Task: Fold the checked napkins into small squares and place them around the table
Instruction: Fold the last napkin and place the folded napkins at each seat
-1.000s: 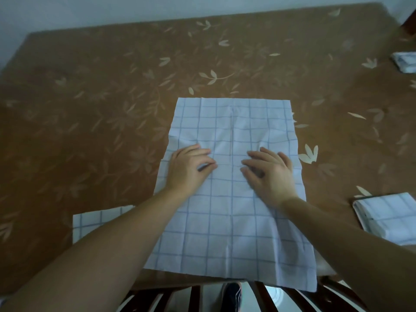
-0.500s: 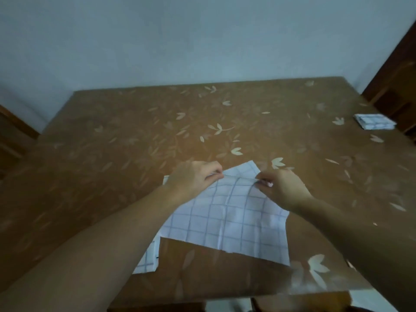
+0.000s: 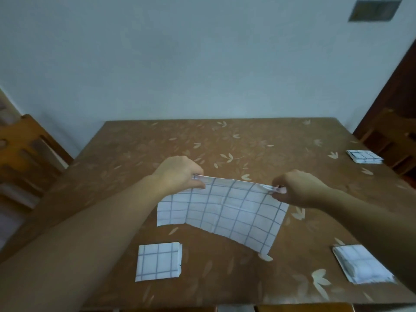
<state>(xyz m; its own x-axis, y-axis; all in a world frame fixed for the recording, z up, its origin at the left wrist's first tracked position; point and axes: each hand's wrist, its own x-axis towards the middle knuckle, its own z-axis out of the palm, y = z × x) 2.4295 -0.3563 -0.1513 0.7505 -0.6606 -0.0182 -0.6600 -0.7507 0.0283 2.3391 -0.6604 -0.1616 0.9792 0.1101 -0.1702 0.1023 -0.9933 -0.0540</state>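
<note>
The checked napkin [image 3: 225, 212] has risen off the table [image 3: 135, 154] and now hangs doubled. The left hand [image 3: 180, 174] and right hand [image 3: 301, 190] each pinch a top corner, holding it over the table's middle. Folded squares [image 3: 158, 261] lie near left, near right and far right. Folding looks midway; next, probably, lay it flat and halve it again.

L hand [image 3: 177, 174] + R hand [image 3: 299, 190] pinch napkin [image 3: 225, 210] top corners, held above table [image 3: 135, 154].

One half-folded napkin [image 3: 225, 210], three folded squares [image 3: 158, 262] [image 3: 362, 263] [image 3: 363, 156], two hands [image 3: 177, 174] [image 3: 301, 190], one table [image 3: 135, 154], two side chairs [image 3: 27, 149] [image 3: 391, 136].
</note>
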